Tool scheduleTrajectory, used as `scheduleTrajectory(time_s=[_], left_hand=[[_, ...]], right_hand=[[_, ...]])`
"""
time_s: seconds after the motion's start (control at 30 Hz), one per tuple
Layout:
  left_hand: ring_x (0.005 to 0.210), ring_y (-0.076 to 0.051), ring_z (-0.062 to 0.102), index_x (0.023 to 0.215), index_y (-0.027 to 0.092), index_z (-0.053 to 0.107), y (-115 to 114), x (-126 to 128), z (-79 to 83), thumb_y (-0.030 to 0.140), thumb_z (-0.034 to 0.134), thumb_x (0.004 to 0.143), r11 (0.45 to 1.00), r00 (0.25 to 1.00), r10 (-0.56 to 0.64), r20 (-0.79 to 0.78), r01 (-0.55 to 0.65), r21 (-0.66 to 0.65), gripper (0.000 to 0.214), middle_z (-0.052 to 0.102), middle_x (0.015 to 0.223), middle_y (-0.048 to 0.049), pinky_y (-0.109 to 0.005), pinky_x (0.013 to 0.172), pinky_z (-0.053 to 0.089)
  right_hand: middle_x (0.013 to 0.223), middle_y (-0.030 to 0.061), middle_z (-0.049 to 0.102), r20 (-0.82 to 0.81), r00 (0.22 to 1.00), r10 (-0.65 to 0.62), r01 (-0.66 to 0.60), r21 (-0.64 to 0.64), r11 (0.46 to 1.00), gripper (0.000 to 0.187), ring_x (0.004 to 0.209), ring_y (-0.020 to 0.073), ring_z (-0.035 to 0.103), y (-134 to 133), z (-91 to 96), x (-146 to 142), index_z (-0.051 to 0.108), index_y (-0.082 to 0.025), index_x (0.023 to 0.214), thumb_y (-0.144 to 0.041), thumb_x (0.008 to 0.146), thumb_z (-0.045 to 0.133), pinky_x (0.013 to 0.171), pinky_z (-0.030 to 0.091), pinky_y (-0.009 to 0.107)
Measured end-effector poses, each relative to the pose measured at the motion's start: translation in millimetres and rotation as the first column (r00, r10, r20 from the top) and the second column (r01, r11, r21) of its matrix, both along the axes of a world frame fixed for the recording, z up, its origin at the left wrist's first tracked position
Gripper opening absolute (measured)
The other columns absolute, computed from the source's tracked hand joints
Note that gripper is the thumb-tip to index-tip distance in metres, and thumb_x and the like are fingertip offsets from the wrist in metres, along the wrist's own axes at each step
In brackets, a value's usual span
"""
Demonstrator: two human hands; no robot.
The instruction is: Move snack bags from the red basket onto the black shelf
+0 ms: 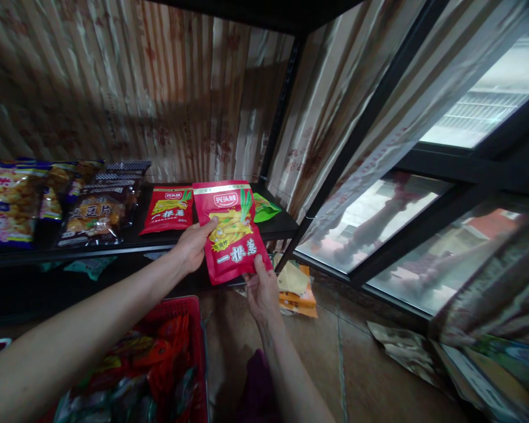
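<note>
Our left hand (194,248) pinches the red snack bag (231,232) at its left edge, our right hand (263,288) its lower-right corner, in front of the shelf (278,228); it looks light, slick, crushable, best held by its edges.

Left hand (194,245): most fingers out of sight behind red rectangular plastic snack bag (229,229). Right hand (264,294): fingertips lost behind its lower edge. Shiny green plastic packet (267,208) partly covered by same bag. Pink-and-clear plastic snack packet (9,202) cropped at left. Red plastic basket (194,308) runs off bottom, partly under bare left forearm (92,317); print on packets inside (163,352) unreadable. Dark purple cloth (260,385) cut off below.
</note>
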State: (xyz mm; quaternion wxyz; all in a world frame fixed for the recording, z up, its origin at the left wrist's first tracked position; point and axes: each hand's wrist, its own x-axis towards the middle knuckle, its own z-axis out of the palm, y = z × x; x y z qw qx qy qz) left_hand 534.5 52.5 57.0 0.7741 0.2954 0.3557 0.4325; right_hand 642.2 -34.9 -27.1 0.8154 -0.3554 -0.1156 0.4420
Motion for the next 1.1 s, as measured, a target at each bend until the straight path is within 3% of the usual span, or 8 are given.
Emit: scheduleTrajectory(time_s=[0.17, 0.3, 0.47, 0.57, 0.93, 1.1], left_hand=[[0.071, -0.024, 0.071, 0.091, 0.008, 0.064, 6.4, 9.0, -3.3, 0.019, 0.062, 0.082, 0.998, 0.999, -0.045, -0.026, 0.044, -0.046, 0.014, 0.073, 0.081, -0.0142, -0.040, 0.074, 0.058], [0.074, -0.025, 0.071, 0.093, 0.008, 0.064, 12.7, 15.9, -6.1, 0.022, 0.063, 0.081, 0.993, 0.997, -0.081, -0.008, 0.080, -0.081, 0.019, 0.073, 0.083, -0.0151, -0.042, 0.074, 0.058], [0.074, -0.025, 0.071, 0.096, 0.009, 0.064, 15.0, 21.7, -5.5, 0.014, 0.062, 0.080, 0.994, 0.994, -0.112, -0.003, 0.112, -0.015, 0.018, 0.073, 0.085, -0.0156, -0.041, 0.074, 0.058], [0.074, -0.025, 0.071, 0.094, 0.009, 0.064, 17.5, 25.5, -6.8, 0.013, 0.064, 0.078, 0.995, 0.995, -0.101, 0.017, 0.101, 0.024, 0.017, 0.073, 0.085, -0.0150, -0.041, 0.073, 0.058], [0.071, -0.026, 0.071, 0.089, 0.012, 0.064, 33.0, 40.3, -17.6, 0.030, 0.071, 0.073, 0.999, 0.997, -0.001, -0.073, -0.003, -0.049, 0.025, 0.073, 0.081, -0.0127, -0.044, 0.072, 0.057], [0.069, -0.025, 0.071, 0.091, 0.011, 0.064, 38.2, 42.1, -13.2, 0.031, 0.072, 0.073, 0.998, 0.997, -0.037, -0.067, 0.033, -0.060, 0.027, 0.073, 0.082, -0.0132, -0.041, 0.071, 0.058]], right_hand=[[0.082, 0.0015, 0.073, 0.048, 0.995, 0.082, -0.080, -0.027, 0.996, 0.035, 0.070, 0.0138, 0.067, -6.5, -2.5, 3.6, 0.069, -0.017, 0.090, -0.032, 0.060, 0.081, 0.058, 0.057, 0.024], [0.082, 0.0020, 0.073, 0.040, 0.997, 0.069, -0.067, -0.047, 0.997, 0.038, 0.070, 0.0140, 0.067, -9.6, -4.7, 6.1, 0.068, -0.016, 0.091, -0.031, 0.059, 0.082, 0.060, 0.057, 0.024], [0.082, 0.0018, 0.073, 0.011, 0.999, 0.040, -0.039, -0.061, 0.997, 0.039, 0.069, 0.0135, 0.067, -10.3, -8.5, 11.3, 0.069, -0.016, 0.089, -0.032, 0.057, 0.083, 0.064, 0.058, 0.025], [0.081, 0.0014, 0.073, 0.005, 0.999, 0.042, -0.041, -0.068, 0.997, 0.039, 0.069, 0.0131, 0.067, -12.0, -9.1, 14.4, 0.069, -0.017, 0.089, -0.032, 0.056, 0.083, 0.063, 0.057, 0.024], [0.081, 0.0040, 0.074, 0.014, 1.000, 0.019, -0.018, -0.081, 0.997, 0.039, 0.068, 0.0169, 0.068, -16.1, -5.5, 19.1, 0.068, -0.016, 0.085, -0.041, 0.058, 0.080, 0.065, 0.057, 0.029], [0.082, 0.0028, 0.074, 0.015, 1.000, 0.006, -0.005, -0.076, 0.997, 0.038, 0.067, 0.0168, 0.068, -15.7, -4.7, 18.8, 0.068, -0.017, 0.087, -0.040, 0.059, 0.080, 0.067, 0.057, 0.031]])
